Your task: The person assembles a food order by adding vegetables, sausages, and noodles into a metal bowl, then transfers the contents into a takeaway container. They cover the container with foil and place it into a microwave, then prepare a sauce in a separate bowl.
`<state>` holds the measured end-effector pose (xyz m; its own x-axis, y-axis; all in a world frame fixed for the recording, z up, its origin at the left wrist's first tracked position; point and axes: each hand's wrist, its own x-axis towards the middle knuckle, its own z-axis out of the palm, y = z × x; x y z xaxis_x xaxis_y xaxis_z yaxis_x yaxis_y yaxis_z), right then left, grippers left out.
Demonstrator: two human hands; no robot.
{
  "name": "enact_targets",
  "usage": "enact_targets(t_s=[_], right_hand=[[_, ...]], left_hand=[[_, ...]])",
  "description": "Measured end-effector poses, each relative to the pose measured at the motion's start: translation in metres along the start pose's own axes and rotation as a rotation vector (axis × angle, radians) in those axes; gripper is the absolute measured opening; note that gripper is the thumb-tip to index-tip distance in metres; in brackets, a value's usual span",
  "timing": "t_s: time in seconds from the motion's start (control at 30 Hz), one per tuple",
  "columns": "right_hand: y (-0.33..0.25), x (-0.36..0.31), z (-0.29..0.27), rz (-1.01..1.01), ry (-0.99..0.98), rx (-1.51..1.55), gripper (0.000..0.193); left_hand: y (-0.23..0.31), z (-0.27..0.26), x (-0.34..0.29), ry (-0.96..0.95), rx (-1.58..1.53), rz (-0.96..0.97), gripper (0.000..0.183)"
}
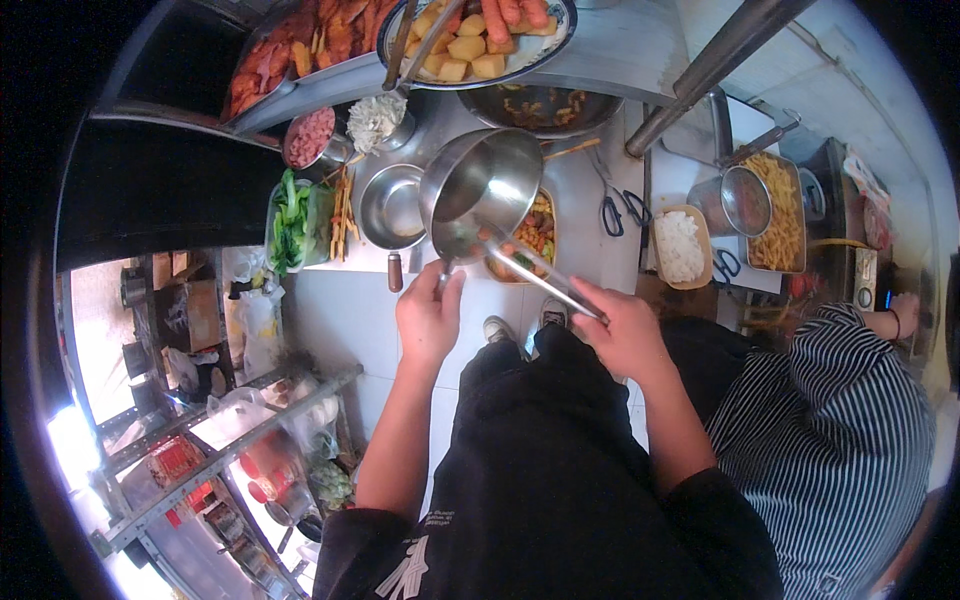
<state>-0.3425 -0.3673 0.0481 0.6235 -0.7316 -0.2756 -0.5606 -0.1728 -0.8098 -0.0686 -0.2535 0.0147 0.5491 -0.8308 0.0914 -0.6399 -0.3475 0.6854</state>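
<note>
at centre frame the left hand (428, 318) is closed around the short handle of a steel saucepan (482, 192), its grip fully wrapped, holding the pan tilted so that its open mouth faces down toward the lower left. just right of centre the right hand (625, 330) has its grip closed on the near end of a pair of metal tongs (535, 272), whose far tips reach up and left to the rim of the pan. directly under the pan and tongs, a shallow container of mixed food (535, 238) in orange, red and green sits on the steel table (580, 190), partly hidden by the pan. to the left of the pan, touching or nearly touching it, stands a second steel pan (390, 207) with a brown-tipped handle pointing to the lower edge. further left lie a tub of green leaves (292, 222) and a row of skewers (343, 212). to the right of the container, scissors (617, 205) lie on the table, then a tray of white rice (680, 246), and beyond it a tray of yellow strips (785, 212) with a strainer (745, 200) resting over it. at upper centre a large plate of yellow and orange pieces (490, 40) sits above a dark wok (540, 108). a person in a striped top (830, 430) stands at lower right.
</note>
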Motion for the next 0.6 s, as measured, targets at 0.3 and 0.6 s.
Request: enact_targets(t_s=[0.3,0.6], right_hand=[[0.012,-0.003,-0.001,0.073,0.067,-0.301,0.054],[0.013,0.005,-0.014,0.157,0.032,-0.309,0.048]], left_hand=[[-0.001,0.003,0.002,0.023,0.088,0.079,0.023],[0.004,0.001,0.009,0.006,0.287,0.319,0.020]])
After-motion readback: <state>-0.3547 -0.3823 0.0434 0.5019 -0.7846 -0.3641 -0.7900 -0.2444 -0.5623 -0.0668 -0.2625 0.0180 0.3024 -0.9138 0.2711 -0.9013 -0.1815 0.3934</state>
